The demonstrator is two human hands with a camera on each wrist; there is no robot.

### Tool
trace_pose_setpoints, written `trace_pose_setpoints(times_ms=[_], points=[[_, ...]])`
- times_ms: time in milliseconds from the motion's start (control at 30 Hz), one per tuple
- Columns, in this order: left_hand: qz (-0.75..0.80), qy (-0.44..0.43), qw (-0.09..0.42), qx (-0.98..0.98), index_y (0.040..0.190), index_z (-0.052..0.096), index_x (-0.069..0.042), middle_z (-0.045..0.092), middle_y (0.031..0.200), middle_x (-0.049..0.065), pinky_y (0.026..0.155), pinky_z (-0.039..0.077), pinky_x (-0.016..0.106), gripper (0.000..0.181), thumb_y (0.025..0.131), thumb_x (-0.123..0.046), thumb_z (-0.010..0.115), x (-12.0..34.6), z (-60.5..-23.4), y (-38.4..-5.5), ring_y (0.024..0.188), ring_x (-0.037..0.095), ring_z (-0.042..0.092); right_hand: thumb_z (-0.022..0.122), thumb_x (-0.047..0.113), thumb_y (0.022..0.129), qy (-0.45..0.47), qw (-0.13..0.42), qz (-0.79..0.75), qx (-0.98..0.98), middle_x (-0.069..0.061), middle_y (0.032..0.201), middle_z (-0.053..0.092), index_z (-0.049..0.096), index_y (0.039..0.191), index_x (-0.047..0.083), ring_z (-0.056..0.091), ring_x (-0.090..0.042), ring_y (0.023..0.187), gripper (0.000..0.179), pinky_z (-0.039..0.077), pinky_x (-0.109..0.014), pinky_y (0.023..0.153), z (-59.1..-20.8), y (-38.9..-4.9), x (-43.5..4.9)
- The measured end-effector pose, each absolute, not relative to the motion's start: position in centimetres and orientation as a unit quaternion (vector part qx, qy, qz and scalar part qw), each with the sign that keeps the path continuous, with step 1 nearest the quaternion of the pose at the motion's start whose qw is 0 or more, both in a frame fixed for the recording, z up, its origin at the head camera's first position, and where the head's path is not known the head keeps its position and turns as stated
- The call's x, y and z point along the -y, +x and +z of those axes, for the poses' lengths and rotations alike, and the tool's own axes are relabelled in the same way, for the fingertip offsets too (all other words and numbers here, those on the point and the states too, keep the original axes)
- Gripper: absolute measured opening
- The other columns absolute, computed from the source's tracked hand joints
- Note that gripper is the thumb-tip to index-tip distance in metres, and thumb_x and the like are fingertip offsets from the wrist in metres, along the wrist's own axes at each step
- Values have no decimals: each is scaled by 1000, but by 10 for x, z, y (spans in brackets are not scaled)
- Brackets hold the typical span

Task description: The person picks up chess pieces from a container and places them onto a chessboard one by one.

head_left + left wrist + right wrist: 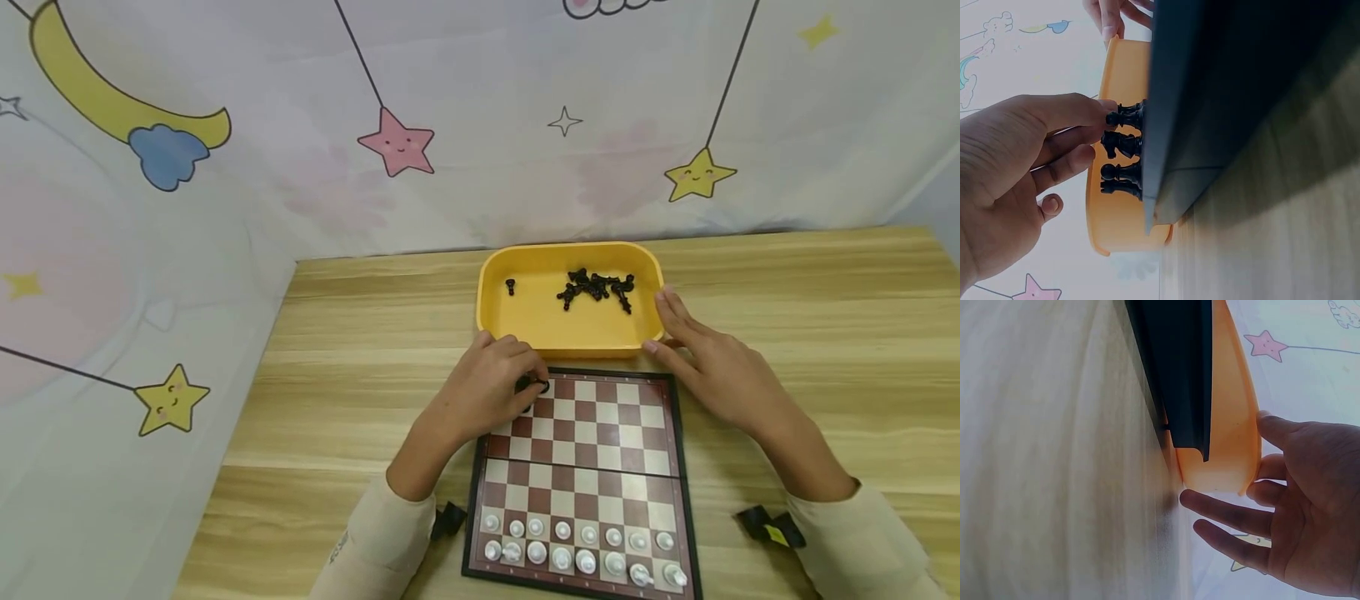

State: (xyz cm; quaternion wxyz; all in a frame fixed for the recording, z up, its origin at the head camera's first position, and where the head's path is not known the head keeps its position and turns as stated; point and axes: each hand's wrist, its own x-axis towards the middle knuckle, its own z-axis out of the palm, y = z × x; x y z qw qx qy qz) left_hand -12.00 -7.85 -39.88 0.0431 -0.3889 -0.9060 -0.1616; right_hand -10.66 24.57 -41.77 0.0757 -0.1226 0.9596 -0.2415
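In the head view, my left hand (491, 379) is over the far-left corner of the chessboard (597, 433). Its thumb and fingertips pinch a small black pawn (1119, 119), seen in the left wrist view. Beside it on the board stand a black knight (1121, 145), another black pawn (1124, 172) and a black rook (1121, 187). My right hand (723, 375) rests against the right end of the yellow tub (525, 340), its thumb at the near corner and fingers along the rim. White chess pieces (561, 557) fill two rows at the board's near side.
Several black chess pieces (595, 286) lie heaped toward the tub's right, with one lone black piece (511, 287) at its left. The wooden table (352, 350) meets a patterned cloth backdrop (480, 167) behind the tub. Dark straps (771, 527) show near both wrists.
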Motion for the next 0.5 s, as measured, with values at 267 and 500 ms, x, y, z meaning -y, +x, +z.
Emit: trace_pose_setpoints(times_ms=[267,500], points=[[-159,-382,34,910,98,80,-20,79,95,-8,78,37,33,8,92,-20,86,79,-398,-119,90,11,67,37,54,114,-126,81,-239,-959,-11,176,14,5,171,19,56,-56,133,74,45,-75,105,-417,-108,-245],[-163,-382,37,909,98,80,-19,79,96,-8,79,37,33,9,92,-20,86,80,-400,-119,91,11,68,37,54,114,-120,82,-243,-959,-10,176,14,4,171,20,55,-56,135,74,43,-75,106,-417,-106,-244]])
